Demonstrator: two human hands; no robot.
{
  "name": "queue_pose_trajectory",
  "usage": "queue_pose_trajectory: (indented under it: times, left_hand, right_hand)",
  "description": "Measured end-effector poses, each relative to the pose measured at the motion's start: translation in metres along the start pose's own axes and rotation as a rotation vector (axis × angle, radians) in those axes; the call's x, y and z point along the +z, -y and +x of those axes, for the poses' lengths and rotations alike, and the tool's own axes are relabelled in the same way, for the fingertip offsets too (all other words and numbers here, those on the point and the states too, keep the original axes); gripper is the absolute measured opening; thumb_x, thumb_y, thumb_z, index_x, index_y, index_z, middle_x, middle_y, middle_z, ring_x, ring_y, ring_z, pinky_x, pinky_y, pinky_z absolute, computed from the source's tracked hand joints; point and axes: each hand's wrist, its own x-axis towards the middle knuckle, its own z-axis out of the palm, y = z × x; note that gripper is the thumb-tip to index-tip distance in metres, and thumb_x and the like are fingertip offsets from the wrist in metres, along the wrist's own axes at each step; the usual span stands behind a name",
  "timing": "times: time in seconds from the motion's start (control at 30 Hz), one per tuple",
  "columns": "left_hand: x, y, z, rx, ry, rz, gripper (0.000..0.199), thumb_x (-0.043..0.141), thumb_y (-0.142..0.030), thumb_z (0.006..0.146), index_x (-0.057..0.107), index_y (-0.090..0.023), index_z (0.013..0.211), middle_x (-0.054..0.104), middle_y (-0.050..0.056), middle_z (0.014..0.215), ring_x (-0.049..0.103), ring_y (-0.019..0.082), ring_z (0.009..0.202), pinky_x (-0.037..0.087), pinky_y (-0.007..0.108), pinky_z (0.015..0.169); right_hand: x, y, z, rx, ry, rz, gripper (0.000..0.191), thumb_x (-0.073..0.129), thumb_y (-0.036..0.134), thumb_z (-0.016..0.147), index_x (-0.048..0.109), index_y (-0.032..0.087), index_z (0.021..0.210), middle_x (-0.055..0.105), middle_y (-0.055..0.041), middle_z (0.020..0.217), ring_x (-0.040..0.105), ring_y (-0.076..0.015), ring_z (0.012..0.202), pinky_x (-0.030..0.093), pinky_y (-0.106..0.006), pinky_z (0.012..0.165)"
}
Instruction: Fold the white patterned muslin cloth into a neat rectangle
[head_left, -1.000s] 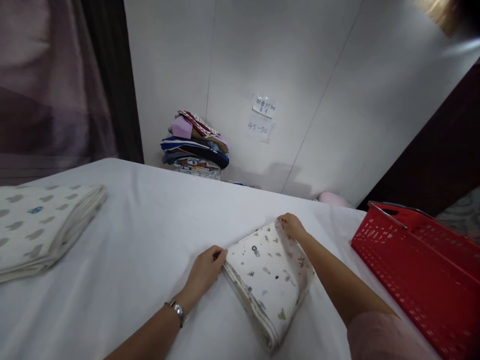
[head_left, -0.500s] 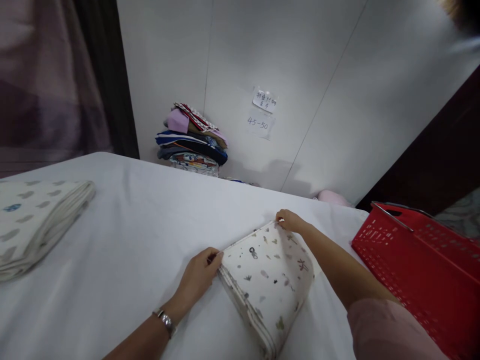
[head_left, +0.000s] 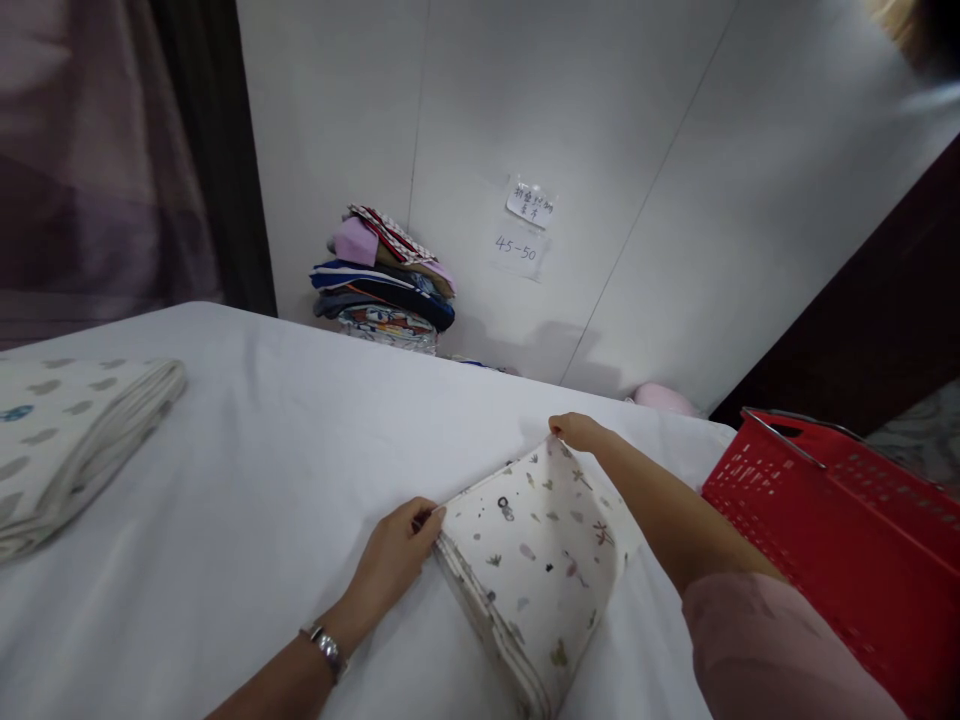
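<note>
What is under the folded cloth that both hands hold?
Around the folded cloth, the white tablecloth is visible. What lies directly beneath is covered, so it cannot be seen.

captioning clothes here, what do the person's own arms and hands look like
Left grip and right grip are ungloved hands. A shiny silver-coloured band circles the left wrist. A dusky pink sleeve covers the upper right arm; no left sleeve shows.
</note>
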Motion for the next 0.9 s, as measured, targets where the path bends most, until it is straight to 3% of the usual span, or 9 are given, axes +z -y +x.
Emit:
queue_pose_trajectory:
  times: [0.2,0.3,0.4,0.57,0.77,0.9]
  left_hand:
    - [-0.001,0.000,0.000,0.034,-0.011,0.033,0.035,0.043,-0.049,0.081,0.059,-0.019,0.072,0.055,-0.001,0.060,0.050,0.013,0.055,0.038,0.021,0.050]
    - [0.000,0.000,-0.001,0.035,-0.017,0.024,0.036,0.043,-0.049,0.081,0.059,-0.019,0.072,0.055,-0.001,0.060,0.049,0.013,0.054,0.037,0.021,0.049]
    - [0.000,0.001,0.000,0.017,-0.002,0.002,0.036,0.042,-0.050,0.081,0.059,-0.018,0.073,0.056,-0.001,0.061,0.049,0.013,0.053,0.037,0.021,0.048]
    - [0.002,0.005,0.001,0.007,-0.007,0.012,0.039,0.041,-0.051,0.081,0.059,-0.018,0.073,0.055,-0.001,0.061,0.048,0.012,0.052,0.035,0.021,0.046]
    - [0.004,0.006,0.001,0.051,-0.040,0.051,0.035,0.041,-0.047,0.082,0.058,-0.018,0.071,0.056,-0.001,0.060,0.051,0.013,0.057,0.036,0.021,0.049]
    - [0.003,0.004,0.002,0.043,-0.047,0.069,0.034,0.042,-0.046,0.082,0.058,-0.018,0.071,0.056,-0.002,0.059,0.051,0.013,0.056,0.036,0.021,0.050]
  right_hand:
    - [-0.001,0.008,0.007,0.024,-0.037,0.002,0.017,0.050,0.008,0.078,0.061,0.020,0.084,0.063,-0.0036,0.085,0.054,-0.0155,0.074,0.037,-0.025,0.062]
    - [0.003,0.008,0.011,0.056,-0.032,0.013,0.010,0.052,0.021,0.085,0.060,0.016,0.089,0.061,-0.0028,0.085,0.055,-0.0145,0.075,0.042,-0.029,0.067]
    - [0.010,0.009,0.014,0.098,-0.044,0.033,0.020,0.051,0.033,0.088,0.058,0.015,0.094,0.059,-0.0024,0.088,0.056,-0.0140,0.076,0.045,-0.032,0.071]
    - [0.029,0.014,0.014,0.180,-0.113,0.104,0.016,0.046,0.022,0.088,0.059,0.017,0.096,0.063,-0.0043,0.091,0.057,-0.0157,0.078,0.042,-0.028,0.069]
    - [0.041,0.019,-0.003,0.266,-0.218,0.185,0.030,0.035,0.022,0.089,0.058,0.017,0.109,0.063,-0.0088,0.108,0.057,-0.0198,0.099,0.041,-0.027,0.079]
    - [0.048,0.041,-0.020,0.197,-0.268,0.184,0.042,0.028,0.030,0.093,0.047,0.014,0.127,0.049,-0.0107,0.131,0.043,-0.0204,0.120,0.033,-0.030,0.097]
